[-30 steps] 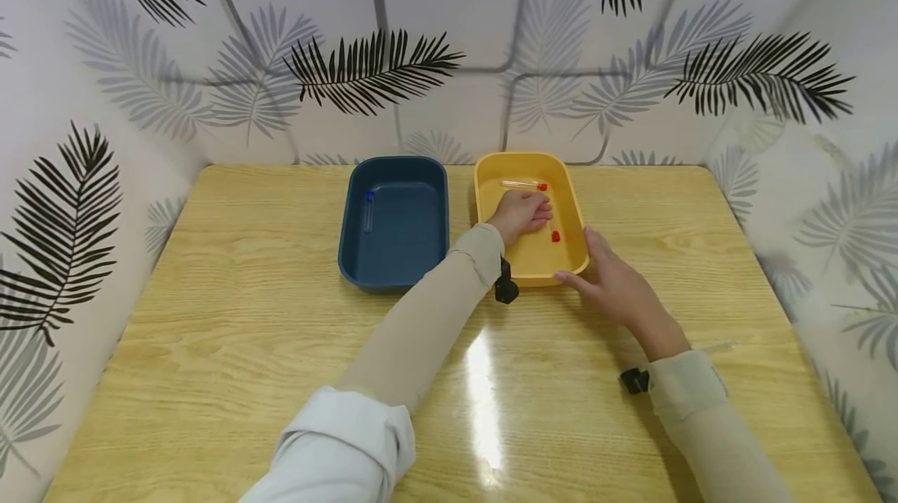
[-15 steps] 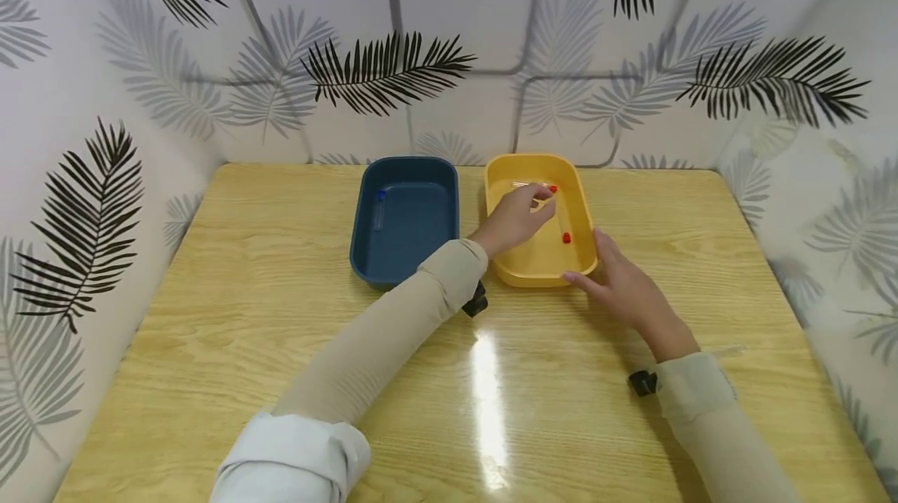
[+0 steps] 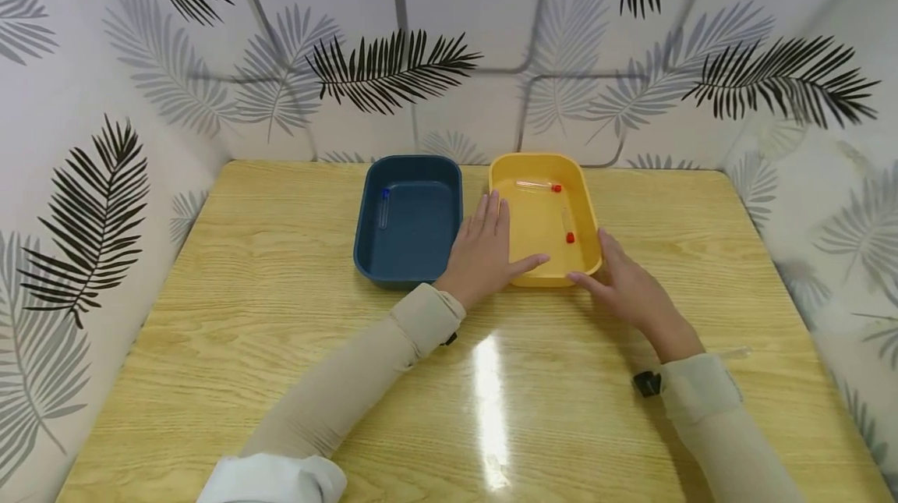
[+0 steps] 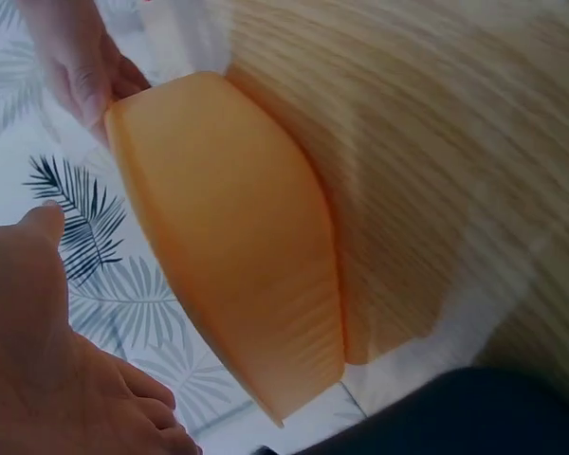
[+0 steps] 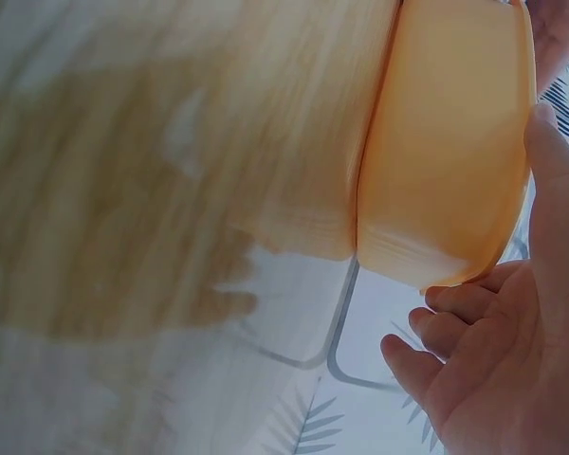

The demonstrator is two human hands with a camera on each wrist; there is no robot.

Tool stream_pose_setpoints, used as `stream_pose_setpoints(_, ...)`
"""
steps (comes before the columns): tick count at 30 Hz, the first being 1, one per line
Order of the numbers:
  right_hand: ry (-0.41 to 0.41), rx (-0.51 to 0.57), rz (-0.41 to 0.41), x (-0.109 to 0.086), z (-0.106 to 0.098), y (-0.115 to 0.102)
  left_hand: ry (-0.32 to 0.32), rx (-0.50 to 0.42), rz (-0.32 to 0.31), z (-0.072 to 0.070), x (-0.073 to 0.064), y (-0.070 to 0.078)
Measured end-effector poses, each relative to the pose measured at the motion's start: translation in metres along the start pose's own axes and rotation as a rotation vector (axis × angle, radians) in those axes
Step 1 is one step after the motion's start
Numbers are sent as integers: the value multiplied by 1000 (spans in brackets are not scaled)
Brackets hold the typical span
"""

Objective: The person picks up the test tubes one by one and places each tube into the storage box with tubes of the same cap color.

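In the head view, a yellow tray stands at the back of the table. Inside it lie two clear tubes with red caps: one tube crosswise near the far wall, the other tube lengthwise near the right wall. My left hand lies over the tray's left rim, fingers extended and thumb spread, holding nothing. My right hand holds the tray's near right corner, thumb on the front and fingers along the side. The right wrist view shows this hand against the yellow tray's wall.
To the left stands a dark blue tray, close beside the yellow one. A clear tube with a blue cap lies in it. Behind the wooden table hangs a leaf-patterned cloth.
My left hand has come up out of the yellow tray and back to its left rim, its fingers straightening. Both red-capped tubes are now in full sight. The right hand keeps its hold.
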State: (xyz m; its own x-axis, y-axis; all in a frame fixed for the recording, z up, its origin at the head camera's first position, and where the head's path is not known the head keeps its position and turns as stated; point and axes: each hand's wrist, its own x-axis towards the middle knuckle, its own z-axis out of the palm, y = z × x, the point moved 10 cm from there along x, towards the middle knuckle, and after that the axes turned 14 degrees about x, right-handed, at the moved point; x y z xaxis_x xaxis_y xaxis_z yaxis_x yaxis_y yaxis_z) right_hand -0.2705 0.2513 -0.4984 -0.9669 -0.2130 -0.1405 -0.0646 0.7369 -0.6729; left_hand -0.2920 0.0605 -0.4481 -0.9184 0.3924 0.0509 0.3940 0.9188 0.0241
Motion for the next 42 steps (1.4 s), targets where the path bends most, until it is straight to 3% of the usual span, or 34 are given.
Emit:
stream_pose_setpoints(9, -6, -3, -6, -1, 0, -1, 4, 166, -2, 14, -10, -8)
stream_pose_setpoints(14, -8, -5, -14, 0, 1, -2, 6, 200, -1, 25, -11, -9)
stream_pose_setpoints(22, 3, 11, -21, 0, -1, -5, 26, 179, 30, 28, -8, -8)
stream_pose_setpoints(42, -7, 14, -19, 0, 0, -4, 43, 180, 34, 28, -11, -7)
